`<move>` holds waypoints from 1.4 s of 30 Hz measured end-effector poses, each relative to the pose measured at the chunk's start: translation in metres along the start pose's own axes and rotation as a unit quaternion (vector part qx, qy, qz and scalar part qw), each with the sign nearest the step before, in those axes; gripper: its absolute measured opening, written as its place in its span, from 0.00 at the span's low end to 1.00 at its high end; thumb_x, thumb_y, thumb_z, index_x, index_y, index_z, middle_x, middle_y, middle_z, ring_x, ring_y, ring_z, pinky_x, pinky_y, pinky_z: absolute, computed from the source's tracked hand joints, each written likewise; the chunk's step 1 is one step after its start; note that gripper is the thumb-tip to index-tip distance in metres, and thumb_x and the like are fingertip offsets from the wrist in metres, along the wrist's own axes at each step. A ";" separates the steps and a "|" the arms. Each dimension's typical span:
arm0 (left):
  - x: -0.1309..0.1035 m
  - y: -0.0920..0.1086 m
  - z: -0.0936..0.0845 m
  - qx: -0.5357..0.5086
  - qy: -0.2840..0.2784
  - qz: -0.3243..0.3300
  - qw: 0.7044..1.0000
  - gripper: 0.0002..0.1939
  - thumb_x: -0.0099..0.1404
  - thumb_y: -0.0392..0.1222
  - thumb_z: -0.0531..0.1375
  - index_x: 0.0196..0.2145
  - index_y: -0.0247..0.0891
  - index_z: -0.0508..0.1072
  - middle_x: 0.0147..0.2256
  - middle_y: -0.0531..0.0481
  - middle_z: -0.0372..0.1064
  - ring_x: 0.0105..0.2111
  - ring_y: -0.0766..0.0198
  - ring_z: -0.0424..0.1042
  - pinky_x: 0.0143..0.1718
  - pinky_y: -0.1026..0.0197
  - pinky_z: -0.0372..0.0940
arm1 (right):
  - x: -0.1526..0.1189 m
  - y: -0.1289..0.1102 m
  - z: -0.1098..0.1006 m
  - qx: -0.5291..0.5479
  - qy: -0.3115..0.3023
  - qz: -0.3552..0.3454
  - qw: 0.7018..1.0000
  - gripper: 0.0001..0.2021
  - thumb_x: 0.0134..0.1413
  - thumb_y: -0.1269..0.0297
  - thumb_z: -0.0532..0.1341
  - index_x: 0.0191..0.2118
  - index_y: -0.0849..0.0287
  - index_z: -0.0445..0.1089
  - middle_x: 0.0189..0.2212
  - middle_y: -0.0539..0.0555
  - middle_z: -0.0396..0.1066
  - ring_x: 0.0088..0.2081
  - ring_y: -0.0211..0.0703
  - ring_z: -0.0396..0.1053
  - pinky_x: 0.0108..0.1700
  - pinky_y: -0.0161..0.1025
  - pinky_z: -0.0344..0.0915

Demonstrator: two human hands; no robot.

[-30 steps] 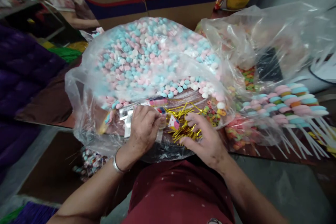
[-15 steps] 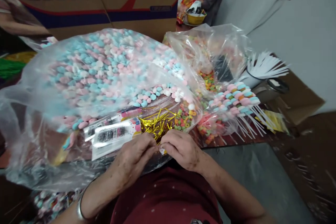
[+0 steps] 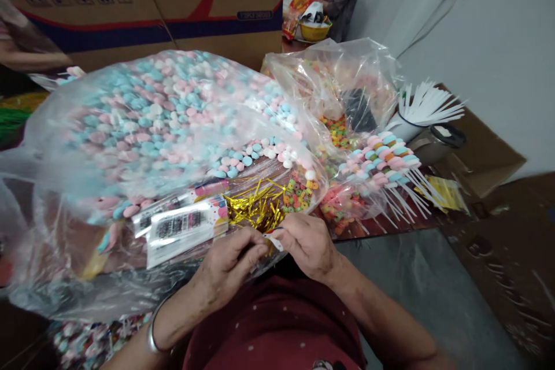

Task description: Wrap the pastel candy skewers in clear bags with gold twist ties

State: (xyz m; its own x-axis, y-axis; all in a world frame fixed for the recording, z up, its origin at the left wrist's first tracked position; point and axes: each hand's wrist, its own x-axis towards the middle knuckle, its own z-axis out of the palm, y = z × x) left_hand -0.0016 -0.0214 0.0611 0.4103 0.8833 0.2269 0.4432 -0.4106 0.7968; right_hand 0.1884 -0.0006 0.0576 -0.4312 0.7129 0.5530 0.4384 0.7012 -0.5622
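My left hand [image 3: 236,257] and my right hand [image 3: 309,245] meet at the table's near edge, each closed in a pinch. Between their fingertips is a small plastic packaging bag [image 3: 274,240] with a coloured print; most of it is hidden by my hands. Just beyond them lies a pile of gold twist ties [image 3: 255,203]. Printed packaging bags [image 3: 186,225] are stacked to the left of the ties. Ring-shaped cereal pieces [image 3: 300,192] lie loose on the right, beside several pink, blue and white marshmallows [image 3: 247,160] at the mouth of a large clear bag [image 3: 108,144].
Marshmallow skewers [image 3: 384,159] lie at the right, near a cup of white sticks [image 3: 429,105] and a lidded jar [image 3: 437,141]. A clear bag of cereal rings [image 3: 333,69] sits behind them. A large cardboard box [image 3: 173,6] stands at the back. Another person's arm [image 3: 37,58] shows at far left.
My fingertips have moved slightly apart, so more of the packaging bag shows between them. The whole view has shifted a little, moving the scene to the left.
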 end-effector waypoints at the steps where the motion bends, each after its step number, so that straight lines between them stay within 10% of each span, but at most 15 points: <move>1: 0.000 -0.002 0.000 -0.005 0.001 0.001 1.000 0.09 0.68 0.37 0.55 0.29 0.38 0.68 0.23 0.56 0.66 0.23 0.71 0.64 0.25 0.71 0.59 | 0.000 0.000 -0.001 0.018 -0.010 0.006 1.000 0.17 0.69 0.60 0.47 0.29 0.59 0.63 0.23 0.50 0.64 0.26 0.36 0.61 0.30 0.34 0.58; 5: 0.001 -0.007 0.000 -0.017 -0.009 0.011 1.000 0.09 0.68 0.36 0.55 0.29 0.37 0.69 0.22 0.57 0.65 0.21 0.72 0.62 0.23 0.71 0.57 | 0.002 -0.001 -0.003 0.068 -0.042 0.008 0.997 0.11 0.67 0.62 0.50 0.39 0.61 0.67 0.30 0.53 0.70 0.33 0.37 0.66 0.37 0.34 0.63; 15: -0.001 -0.010 0.005 -0.039 -0.031 0.033 0.998 0.07 0.69 0.41 0.56 0.35 0.36 0.69 0.26 0.54 0.68 0.25 0.70 0.65 0.28 0.69 0.60 | -0.004 0.003 -0.002 0.003 -0.017 0.000 1.000 0.18 0.66 0.65 0.51 0.23 0.58 0.60 0.19 0.48 0.59 0.23 0.35 0.57 0.27 0.34 0.55; 22: 0.001 -0.011 -0.001 0.043 0.029 0.118 0.992 0.10 0.72 0.36 0.50 0.34 0.36 0.67 0.26 0.52 0.66 0.26 0.68 0.64 0.28 0.66 0.58 | 0.001 0.005 -0.006 0.045 -0.028 0.010 0.999 0.07 0.63 0.66 0.55 0.43 0.58 0.67 0.33 0.54 0.72 0.34 0.40 0.70 0.35 0.35 0.66; 35: -0.004 -0.013 0.004 -0.001 0.049 0.092 0.995 0.07 0.70 0.39 0.54 0.34 0.36 0.67 0.26 0.52 0.68 0.25 0.69 0.65 0.27 0.68 0.60 | -0.002 0.006 0.000 -0.007 0.012 -0.012 1.000 0.15 0.64 0.69 0.51 0.23 0.57 0.58 0.19 0.48 0.58 0.24 0.36 0.56 0.27 0.35 0.55; 42: -0.006 -0.013 0.001 0.077 0.087 0.156 0.981 0.09 0.72 0.33 0.49 0.36 0.37 0.67 0.25 0.52 0.67 0.23 0.68 0.64 0.25 0.65 0.59 | 0.000 0.001 -0.003 0.044 -0.012 -0.009 0.999 0.11 0.64 0.60 0.54 0.47 0.60 0.65 0.34 0.56 0.71 0.35 0.42 0.68 0.37 0.38 0.67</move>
State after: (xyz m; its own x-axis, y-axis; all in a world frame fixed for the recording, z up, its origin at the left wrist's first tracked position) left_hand -0.0090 -0.0216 0.0485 0.4078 0.7297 0.5489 0.4387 -0.6838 0.5831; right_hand 0.1914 0.0001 0.0586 -0.4574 0.6996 0.5489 0.3596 0.7101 -0.6054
